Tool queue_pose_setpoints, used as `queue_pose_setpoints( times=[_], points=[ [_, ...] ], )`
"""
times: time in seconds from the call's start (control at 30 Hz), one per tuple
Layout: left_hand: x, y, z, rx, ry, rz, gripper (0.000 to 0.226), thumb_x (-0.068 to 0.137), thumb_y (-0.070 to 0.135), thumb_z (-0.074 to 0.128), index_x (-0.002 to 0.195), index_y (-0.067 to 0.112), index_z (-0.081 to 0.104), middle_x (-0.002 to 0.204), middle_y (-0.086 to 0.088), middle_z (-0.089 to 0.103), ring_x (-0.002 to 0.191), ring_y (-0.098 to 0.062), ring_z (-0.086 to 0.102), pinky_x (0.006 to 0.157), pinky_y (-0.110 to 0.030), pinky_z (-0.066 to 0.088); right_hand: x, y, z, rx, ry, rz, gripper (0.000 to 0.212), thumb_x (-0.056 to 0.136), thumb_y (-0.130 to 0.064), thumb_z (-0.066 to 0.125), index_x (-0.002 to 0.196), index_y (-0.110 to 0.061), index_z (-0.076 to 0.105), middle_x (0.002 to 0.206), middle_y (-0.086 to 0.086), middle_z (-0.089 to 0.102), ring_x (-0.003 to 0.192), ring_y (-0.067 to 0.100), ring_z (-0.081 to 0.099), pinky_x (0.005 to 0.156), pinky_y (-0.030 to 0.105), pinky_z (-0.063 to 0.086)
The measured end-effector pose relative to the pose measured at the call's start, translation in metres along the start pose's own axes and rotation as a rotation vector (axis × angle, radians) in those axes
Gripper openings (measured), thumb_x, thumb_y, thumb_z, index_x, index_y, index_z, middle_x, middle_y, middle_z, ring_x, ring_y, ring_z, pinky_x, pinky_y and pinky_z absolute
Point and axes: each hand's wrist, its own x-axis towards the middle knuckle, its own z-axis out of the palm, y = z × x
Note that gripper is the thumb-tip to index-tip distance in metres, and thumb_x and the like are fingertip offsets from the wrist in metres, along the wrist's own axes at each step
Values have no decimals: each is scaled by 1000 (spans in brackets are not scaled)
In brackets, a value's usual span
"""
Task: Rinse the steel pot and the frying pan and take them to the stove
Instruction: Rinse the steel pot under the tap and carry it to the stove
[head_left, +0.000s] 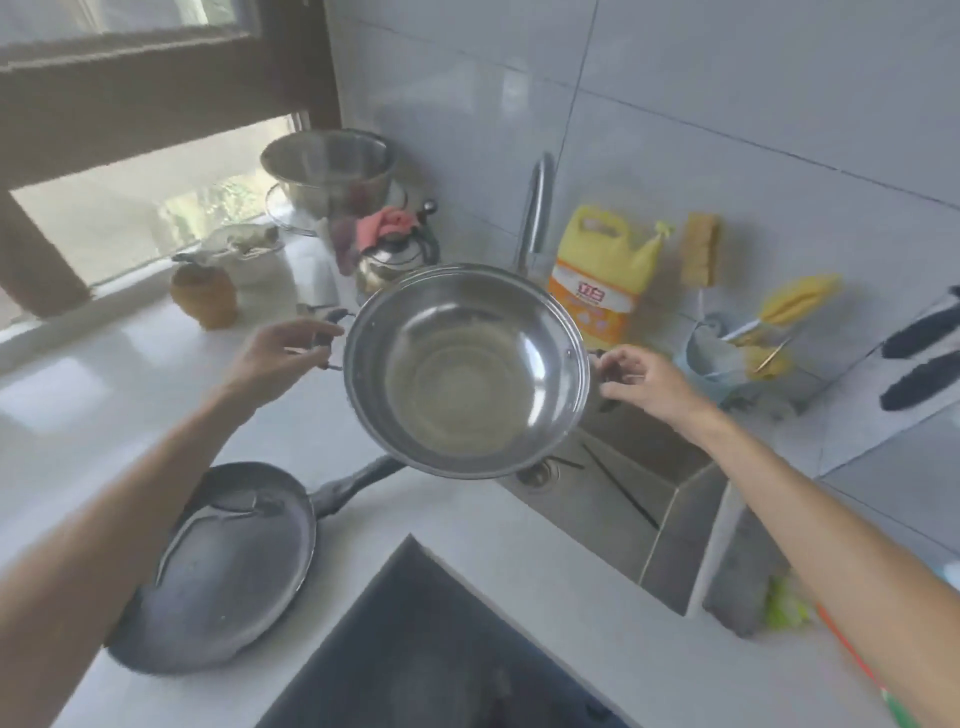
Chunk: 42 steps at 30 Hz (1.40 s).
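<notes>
I hold the steel pot (467, 371) in the air above the left edge of the sink (623, 499), its open mouth tilted toward me, with some water in its bottom. My left hand (275, 353) grips its left side handle and my right hand (644, 376) grips its right side handle. The dark frying pan (223, 566) lies on the white counter at lower left, its handle pointing toward the sink and passing under the pot. The black stove top (441, 654) fills the bottom centre.
A curved tap (537, 208) rises behind the pot. A yellow detergent jug (605, 270), a brush and a utensil holder stand at the back right. A kettle (395, 254), a steel colander (327, 166) and a small brown jar (205, 296) sit at the back left.
</notes>
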Motion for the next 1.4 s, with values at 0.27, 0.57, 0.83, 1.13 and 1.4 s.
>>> queue_pose_setpoints(
  times=[0.27,0.57,0.83,1.13,1.4],
  points=[
    [143,-10,152,329,-346,5,21,82,9,68,97,23,72,74,7,64,70,2,58,64,-5,39,53,146,-16,10,80,289,25,72,-6,71,80,-28,63,86,-5,65,75,11,55,73,20,41],
    [212,-129,260,602,-571,-14,18,84,35,63,100,43,65,81,9,62,85,-15,55,71,-29,37,98,268,74,152,199,582,36,76,2,64,90,-32,64,101,5,70,85,22,69,72,20,48],
    [229,-199,284,576,-575,-153,16,82,22,68,96,31,69,62,12,57,64,-10,52,53,-20,35,130,309,128,169,156,639,31,76,-14,71,89,-41,64,86,3,72,81,20,69,66,18,43],
    [230,-219,290,659,-631,-248,13,88,30,63,101,32,66,71,10,63,65,-7,54,53,-23,36,136,316,139,141,98,658,28,77,-11,70,90,-36,65,78,-5,71,69,1,65,65,9,40],
    [269,-104,275,277,-198,83,34,87,40,57,120,35,49,79,16,63,75,-9,64,71,-27,49,138,312,136,116,78,656,28,77,-11,71,86,-37,65,61,-14,70,74,10,67,68,23,41]
  ],
)
